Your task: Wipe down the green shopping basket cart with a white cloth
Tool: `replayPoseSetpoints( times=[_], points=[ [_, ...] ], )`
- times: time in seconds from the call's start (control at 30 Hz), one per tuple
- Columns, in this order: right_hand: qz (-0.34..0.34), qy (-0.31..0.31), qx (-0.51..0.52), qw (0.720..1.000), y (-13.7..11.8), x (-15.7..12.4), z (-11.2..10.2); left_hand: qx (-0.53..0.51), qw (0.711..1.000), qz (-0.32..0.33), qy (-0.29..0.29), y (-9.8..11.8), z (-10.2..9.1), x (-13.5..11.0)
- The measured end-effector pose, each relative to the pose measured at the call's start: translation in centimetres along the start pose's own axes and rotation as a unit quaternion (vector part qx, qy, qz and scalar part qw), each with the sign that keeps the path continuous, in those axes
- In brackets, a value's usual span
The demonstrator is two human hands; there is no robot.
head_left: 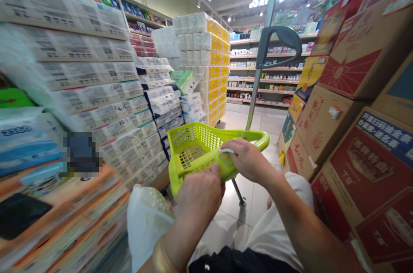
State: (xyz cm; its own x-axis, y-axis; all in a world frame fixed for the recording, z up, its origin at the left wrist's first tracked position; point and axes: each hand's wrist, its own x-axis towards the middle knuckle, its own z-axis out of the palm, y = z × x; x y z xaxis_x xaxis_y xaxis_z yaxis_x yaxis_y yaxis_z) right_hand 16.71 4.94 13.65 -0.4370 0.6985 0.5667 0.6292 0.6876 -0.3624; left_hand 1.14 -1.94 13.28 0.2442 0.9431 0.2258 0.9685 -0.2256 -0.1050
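Note:
A lime-green plastic shopping basket with slotted walls is in front of me, tilted, with nothing in its visible part. It adjoins a grey pole with a looped grey handle at the top. My left hand is closed on the near rim, its fingertips partly hidden. Just right of it, my right hand is closed over a thin white piece of cloth or tissue, pressed against the rim's wide end. Most of that white piece lies under the fingers.
Tall stacks of wrapped paper packs rise on the left. Cardboard cartons are piled on the right. A yellow-and-white stack and stocked shelves stand ahead. A caster rests on the tiled floor between my knees.

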Motion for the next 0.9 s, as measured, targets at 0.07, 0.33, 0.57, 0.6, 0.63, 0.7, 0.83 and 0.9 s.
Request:
replayPoseSetpoints(
  times=[0.07,0.33,0.57,0.6,0.63,0.7,0.83,0.9],
  points=[
    [-0.027,-0.010,0.025,0.999,-0.9,-0.1,0.3,-0.002,1.000,0.000,-0.001,-0.1,0.0,0.0],
    [0.100,0.034,-0.042,0.994,0.8,0.3,-0.1,-0.011,1.000,-0.012,0.002,-0.2,-0.2,-0.2],
    [-0.008,-0.006,0.012,1.000,-1.6,0.2,0.8,0.007,1.000,-0.001,0.004,-0.3,0.2,-0.1],
    [0.004,-0.004,0.010,1.000,-1.5,0.2,0.7,0.008,1.000,0.000,0.004,-0.3,0.2,-0.2],
    [0.027,0.000,0.000,1.000,-1.2,0.3,0.6,0.007,1.000,0.002,0.003,-0.4,0.2,-0.2],
    [0.087,0.013,-0.037,0.995,-0.2,0.5,0.1,0.003,1.000,0.003,0.006,-0.4,0.2,-0.2],
    [0.119,0.005,-0.071,0.990,0.6,1.0,-0.1,-0.002,1.000,0.005,0.016,-0.4,0.2,-0.2],
    [0.071,-0.026,-0.042,0.996,0.0,1.1,0.4,-0.001,1.000,0.010,0.018,-0.3,0.2,-0.1]
  ],
)
